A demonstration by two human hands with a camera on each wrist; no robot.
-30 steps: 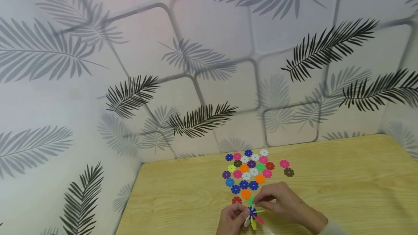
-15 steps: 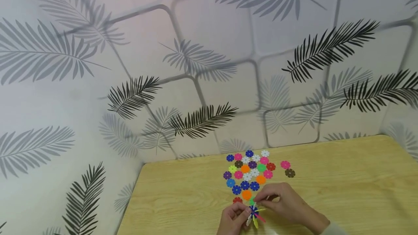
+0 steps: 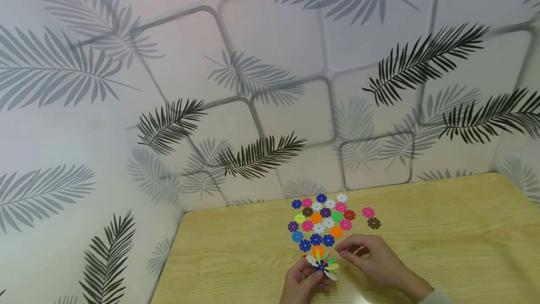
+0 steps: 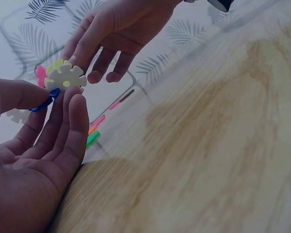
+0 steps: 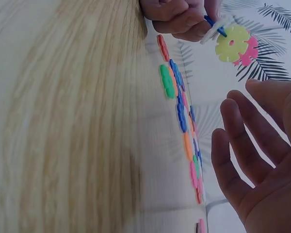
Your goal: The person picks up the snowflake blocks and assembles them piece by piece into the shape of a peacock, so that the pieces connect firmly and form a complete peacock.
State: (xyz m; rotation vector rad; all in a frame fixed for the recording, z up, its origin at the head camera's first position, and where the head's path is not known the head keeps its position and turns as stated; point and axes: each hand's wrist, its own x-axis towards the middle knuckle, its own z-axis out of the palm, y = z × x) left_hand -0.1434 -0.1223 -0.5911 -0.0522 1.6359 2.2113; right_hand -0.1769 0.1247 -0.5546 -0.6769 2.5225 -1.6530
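Between thumb and fingers my left hand (image 3: 300,283) pinches a blue notched plastic disc (image 4: 42,103), the hub of a small flower-like cluster. White, yellow and pink notched discs are slotted edge-on around this hub. A white disc (image 4: 65,77) faces the left wrist camera, while a yellow disc (image 5: 232,43) overlaps a pink disc (image 5: 251,51) in the right wrist view. My right hand (image 3: 375,259) hovers just right of the cluster, fingers loosely bent and holding nothing. A green disc (image 3: 331,260) lies on the table, partly hidden behind the cluster.
Loose notched discs of several colours lie beyond my hands, among them a blue disc (image 3: 315,239) and an orange disc (image 3: 336,231). A pink disc (image 3: 368,212) and a brown disc (image 3: 373,223) lie apart on the right. The wooden table (image 3: 455,229) meets a leaf-patterned wall (image 3: 295,60).
My right hand has let go of the cluster's white disc and moved slightly right. The left hand has turned the cluster so its yellow and pink discs now point up and away.
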